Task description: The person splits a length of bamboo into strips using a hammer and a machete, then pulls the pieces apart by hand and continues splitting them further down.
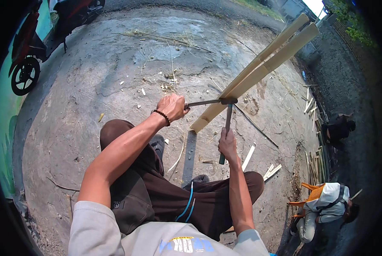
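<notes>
A long pale bamboo piece (210,114) stands tilted in front of me, its lower end near the ground. Above the blade it parts into two lengths that lean away to the upper right. My left hand (172,106), with a beaded bracelet at the wrist, is closed round the handle of a long knife (203,103). The blade lies across the bamboo at the split. My right hand (227,146) grips the green handle of a hammer (229,115). The hammer's dark head is at the blade's far end, by the bamboo; whether they touch I cannot tell.
Cut bamboo strips (272,172) and shavings lie on the rough concrete floor (93,77). A parked motorbike (26,74) stands at the far left. At the right a person sits on an orange chair (314,197), and another person in dark clothes (338,128) is farther off.
</notes>
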A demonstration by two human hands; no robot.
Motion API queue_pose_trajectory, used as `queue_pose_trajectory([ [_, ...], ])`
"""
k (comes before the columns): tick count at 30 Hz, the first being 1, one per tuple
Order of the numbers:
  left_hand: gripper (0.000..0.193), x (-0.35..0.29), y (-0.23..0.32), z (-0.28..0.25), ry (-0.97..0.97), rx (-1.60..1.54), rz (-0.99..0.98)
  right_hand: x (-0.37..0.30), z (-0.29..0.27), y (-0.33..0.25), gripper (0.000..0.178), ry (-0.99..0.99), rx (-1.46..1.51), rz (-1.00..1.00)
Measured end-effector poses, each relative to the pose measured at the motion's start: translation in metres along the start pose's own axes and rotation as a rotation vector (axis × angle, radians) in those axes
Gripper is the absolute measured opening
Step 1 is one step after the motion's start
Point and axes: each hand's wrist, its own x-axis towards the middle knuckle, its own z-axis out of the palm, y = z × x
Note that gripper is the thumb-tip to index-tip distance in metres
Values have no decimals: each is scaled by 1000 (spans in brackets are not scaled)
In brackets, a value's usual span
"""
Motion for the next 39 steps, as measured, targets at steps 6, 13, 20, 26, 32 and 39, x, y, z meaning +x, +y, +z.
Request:
queue_pose_trajectory([
  [6, 44, 0, -4, -7, -27, 4, -23, -21, -37, -48, 39, -55, -129, -252],
  [13, 58, -3, -8, -11, -4, 47, -40, -23, -75, -154, 34, 221, 472, -536],
  [20, 55, 5, -20, 10, 16, 26, -39, 3, -21, -13, 47, -213, -103, 105],
  [26, 53, 0, -24, -1, 54, 11, -49, -35, -81, -145, 37, 77, 450, -367],
  [32, 54, 3, -4, -2, 36, 69, -2, 5, -33, -52, 38, 308, -217, -486],
  [39, 47, 3, -12, 9, 2, 45, -30, -17, -62, -67, 34, -22, 246, -155],
])
